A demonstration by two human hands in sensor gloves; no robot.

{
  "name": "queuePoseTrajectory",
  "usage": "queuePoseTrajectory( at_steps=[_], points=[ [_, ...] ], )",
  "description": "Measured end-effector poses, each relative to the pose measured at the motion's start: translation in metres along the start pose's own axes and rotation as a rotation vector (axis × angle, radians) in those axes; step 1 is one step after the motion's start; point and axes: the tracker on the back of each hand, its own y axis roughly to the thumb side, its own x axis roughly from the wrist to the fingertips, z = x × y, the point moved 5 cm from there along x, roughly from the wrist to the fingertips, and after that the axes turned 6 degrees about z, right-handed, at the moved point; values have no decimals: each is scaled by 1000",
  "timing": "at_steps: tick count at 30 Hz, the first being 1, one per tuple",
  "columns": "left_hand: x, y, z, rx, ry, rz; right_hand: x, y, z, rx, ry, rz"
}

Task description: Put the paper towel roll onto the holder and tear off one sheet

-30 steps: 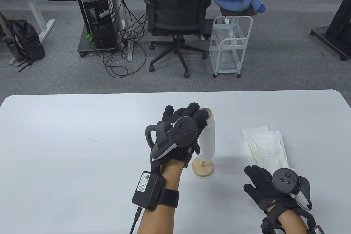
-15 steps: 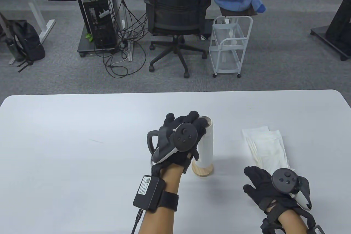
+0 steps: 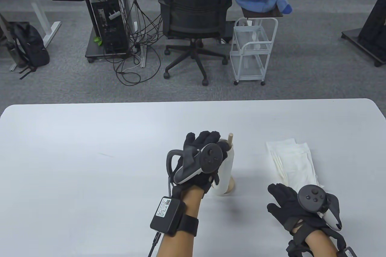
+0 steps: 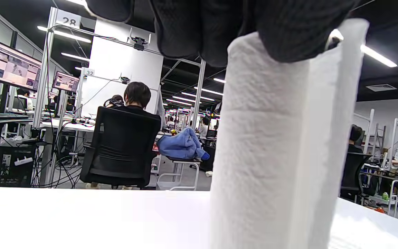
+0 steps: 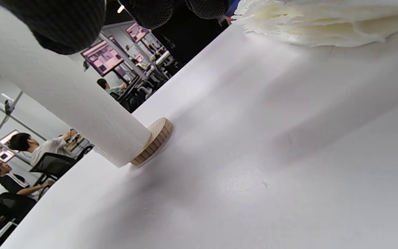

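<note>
On the white table (image 3: 90, 148), the left hand (image 3: 200, 160) grasps the paper towel roll (image 3: 224, 169), which stands on the wooden holder (image 3: 231, 184), the rod tip above it. Near the right lie folded sheets (image 3: 291, 160). The right hand (image 3: 297, 208) rests with relaxed fingers, holding nothing.

The left hand (image 3: 201, 160) is raised off the surface (image 3: 90, 154), its gloved fingers (image 3: 208, 139) curled round the top of the paper towel roll (image 3: 224, 169). The right hand (image 3: 297, 208) lies low at the near right, palm down, fingers (image 3: 279, 190) loosely spread and holding nothing.
</note>
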Motion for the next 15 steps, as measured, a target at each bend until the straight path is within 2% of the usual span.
queuePoseTrajectory(
  at_steps=[4,7,11,15],
  points=[
    [-4,1,2,-6,37,16,1,3,-2,-19,7,12],
    [-10,1,5,-31,86,23,-1,13,3,-32,-42,69],
    [-17,-7,7,-106,134,1,-9,41,23,-106,-262,224],
    [-17,-11,8,-166,152,9,-6,85,30,-241,-331,310]
  ],
)
